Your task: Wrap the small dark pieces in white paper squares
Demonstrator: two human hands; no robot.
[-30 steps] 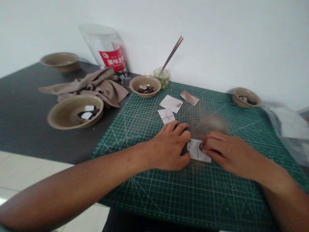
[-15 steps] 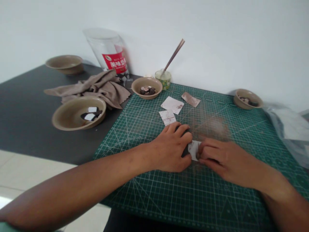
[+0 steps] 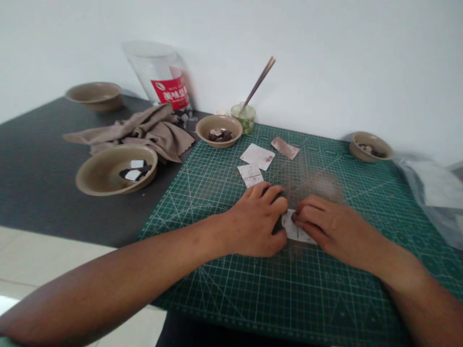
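Observation:
A white paper piece [image 3: 299, 233] with brown smudges lies on the green cutting mat [image 3: 260, 294]. My left hand [image 3: 258, 221] is closed at its left end, fingers curled and thumb below; a dark patch shows between them, and I cannot tell whether it is an object or shadow. My right hand [image 3: 325, 226] is closed in a pinch over the paper, with a small dark piece [image 3: 294, 217] just showing at its fingertips. Close beyond my left hand are a smudged white paper piece [image 3: 250, 175], a second white one [image 3: 257, 156] and a brownish one [image 3: 285, 148].
Bowls with dark pieces stand at left [image 3: 90, 180], back [image 3: 219, 125] and right [image 3: 372, 144]; another bowl [image 3: 96, 96] is far left. A brown cloth [image 3: 144, 130], clear jar [image 3: 170, 82], green cup [image 3: 244, 120] with chopsticks [image 3: 258, 82] and plastic bag [image 3: 441, 188] lie around.
My right hand has slid slightly left across the paper, and more of the paper's lower right shows beneath it. My left hand stays in place.

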